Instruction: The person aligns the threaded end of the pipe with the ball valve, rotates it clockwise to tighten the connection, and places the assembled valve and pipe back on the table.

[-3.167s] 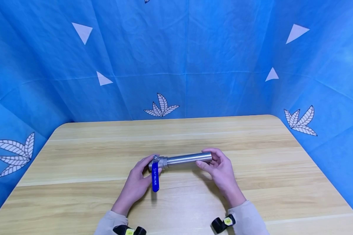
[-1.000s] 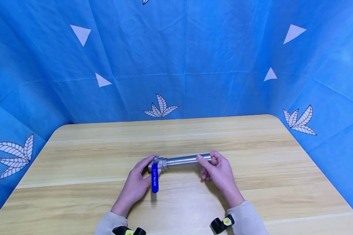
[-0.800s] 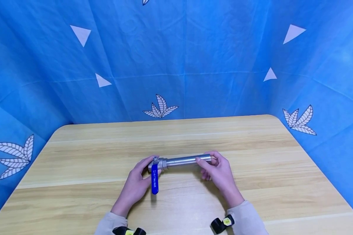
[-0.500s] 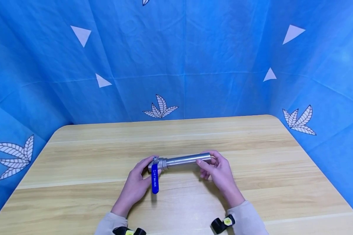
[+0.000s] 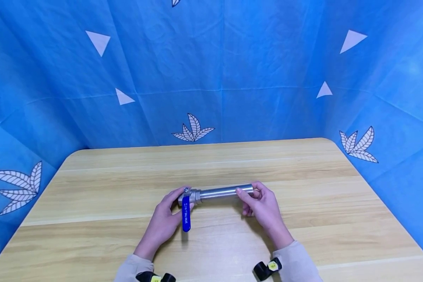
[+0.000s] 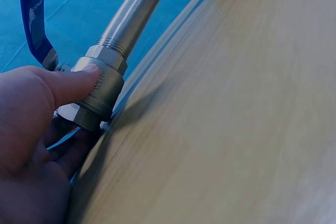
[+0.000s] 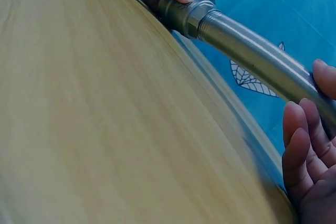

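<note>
My left hand [image 5: 164, 219] grips the steel body of a ball valve [image 6: 103, 85], its thumb pressed along the side by raised letters. The valve's blue lever handle [image 5: 186, 213] points toward me in the head view. A shiny steel pipe [image 5: 220, 192] runs right from the valve, with several threads showing where it enters the hex end in both wrist views. My right hand [image 5: 267, 205] pinches the pipe near its free end, thumb on the near side and fingers behind. Valve and pipe lie nearly level, just over the table. The left fingertips are partly hidden behind the valve.
A wood-grain table [image 5: 102, 188] with rounded far corners spreads around the hands. Behind it and at both sides hangs a blue curtain [image 5: 268, 58] with white triangles and leaf prints. A black camera [image 5: 264, 270] sits at each wrist.
My right thumb and fingers have shifted back and forth around the pipe end, the thumb now higher on it than half a second ago. The left hand stays on the valve.
</note>
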The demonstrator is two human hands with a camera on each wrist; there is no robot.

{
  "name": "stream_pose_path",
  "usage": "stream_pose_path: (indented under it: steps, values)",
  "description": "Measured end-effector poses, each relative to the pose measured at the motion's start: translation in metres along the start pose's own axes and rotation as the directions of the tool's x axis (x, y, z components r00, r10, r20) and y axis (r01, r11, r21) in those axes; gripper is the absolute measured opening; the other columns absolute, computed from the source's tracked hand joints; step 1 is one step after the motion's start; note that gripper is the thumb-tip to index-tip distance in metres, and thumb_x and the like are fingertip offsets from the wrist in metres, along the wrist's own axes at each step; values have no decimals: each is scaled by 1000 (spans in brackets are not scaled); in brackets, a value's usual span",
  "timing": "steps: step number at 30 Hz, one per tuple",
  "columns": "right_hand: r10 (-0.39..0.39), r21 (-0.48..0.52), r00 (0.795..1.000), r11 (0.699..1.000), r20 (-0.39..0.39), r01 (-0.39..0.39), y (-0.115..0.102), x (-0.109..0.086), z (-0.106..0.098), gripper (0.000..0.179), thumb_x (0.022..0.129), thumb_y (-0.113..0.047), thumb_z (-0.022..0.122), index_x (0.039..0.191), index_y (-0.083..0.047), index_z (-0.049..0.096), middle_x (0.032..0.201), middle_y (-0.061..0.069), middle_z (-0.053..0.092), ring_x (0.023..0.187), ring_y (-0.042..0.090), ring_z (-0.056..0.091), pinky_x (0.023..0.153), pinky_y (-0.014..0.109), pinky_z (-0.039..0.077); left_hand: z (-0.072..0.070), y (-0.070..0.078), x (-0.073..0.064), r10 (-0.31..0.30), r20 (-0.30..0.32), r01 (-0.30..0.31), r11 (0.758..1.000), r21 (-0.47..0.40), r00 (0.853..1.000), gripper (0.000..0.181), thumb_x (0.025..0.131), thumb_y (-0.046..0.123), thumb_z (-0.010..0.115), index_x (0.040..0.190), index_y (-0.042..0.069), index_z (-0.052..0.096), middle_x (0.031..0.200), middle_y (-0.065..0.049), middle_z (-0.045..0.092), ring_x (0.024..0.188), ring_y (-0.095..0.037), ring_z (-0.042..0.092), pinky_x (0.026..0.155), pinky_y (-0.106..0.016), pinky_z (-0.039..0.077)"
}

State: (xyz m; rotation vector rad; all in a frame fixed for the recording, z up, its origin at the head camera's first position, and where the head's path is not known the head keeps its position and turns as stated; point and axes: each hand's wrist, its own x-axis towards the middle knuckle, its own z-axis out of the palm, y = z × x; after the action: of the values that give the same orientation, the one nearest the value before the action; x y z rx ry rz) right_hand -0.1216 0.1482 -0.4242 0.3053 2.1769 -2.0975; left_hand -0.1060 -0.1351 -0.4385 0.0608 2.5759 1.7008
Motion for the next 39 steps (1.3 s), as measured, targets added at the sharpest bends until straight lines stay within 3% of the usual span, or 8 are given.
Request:
stream_pose_path:
  steps: [8, 15, 19, 22, 25, 32, 39]
  values:
    - [-4, -36, 1000, 999, -17, 4, 1, 1, 0, 37, 95, -33, 84, 98, -9, 57, 67, 5, 67, 56, 19, 62, 55, 29, 59, 1, 0, 1, -5, 0, 5, 1000, 12, 1000, 51, 102, 22, 76, 151, 22, 62, 158, -12, 57, 153, -35, 50, 130, -51, 41]
    - [-18, -59, 1000, 998, -23, 16, 3, 2, 0, 37, 94, -34, 85, 95, -9, 57, 64, 5, 67, 55, 20, 63, 53, 28, 57, 2, 0, 2, -9, 1, 9, 1000, 5, 1000, 54, 101, 18, 76, 153, 19, 61, 159, -12, 56, 155, -35, 48, 131, -51, 39]
    - [-59, -46, 998, 997, 31, 60, 4, 2, -2, 34, 92, -22, 87, 108, -5, 61, 75, 6, 73, 58, 19, 65, 54, 27, 57, 2, 1, 1, -10, -1, 10, 1000, 5, 1000, 55, 102, 18, 76, 154, 18, 60, 160, -11, 56, 155, -36, 47, 131, -52, 38]
    - [-103, -32, 991, 994, 86, 106, 5, 2, -3, 44, 89, -10, 86, 124, -1, 61, 89, 8, 77, 63, 18, 67, 56, 26, 58, 2, 1, 1, -10, -4, 10, 1000, 8, 1000, 54, 102, 19, 75, 154, 19, 60, 159, -12, 56, 155, -37, 47, 131, -53, 38]
    - [-127, -37, 987, 991, 102, 132, 6, 2, -3, 48, 89, -5, 86, 130, -1, 61, 100, 11, 78, 68, 18, 70, 60, 26, 60, 2, 0, 2, -10, -5, 10, 1000, 5, 1000, 53, 102, 20, 75, 153, 19, 60, 158, -12, 57, 155, -37, 48, 131, -53, 38]
    - [-172, -33, 983, 984, 65, 175, 7, 5, -2, 47, 85, 0, 87, 126, -1, 65, 120, 18, 72, 106, 14, 70, 98, 19, 59, 3, -1, 1, 6, -14, -7, 1000, -5, 1000, 54, 101, 19, 77, 153, 18, 61, 157, -13, 58, 153, -38, 50, 131, -53, 38]
    - [-186, 26, 981, 983, 57, 184, 7, 3, -2, 51, 82, 7, 86, 128, 0, 66, 122, 22, 73, 105, 18, 73, 97, 22, 61, 3, 0, 1, 5, -10, -5, 1000, 1, 1000, 54, 100, 19, 77, 152, 19, 61, 156, -11, 59, 153, -36, 50, 131, -52, 39]
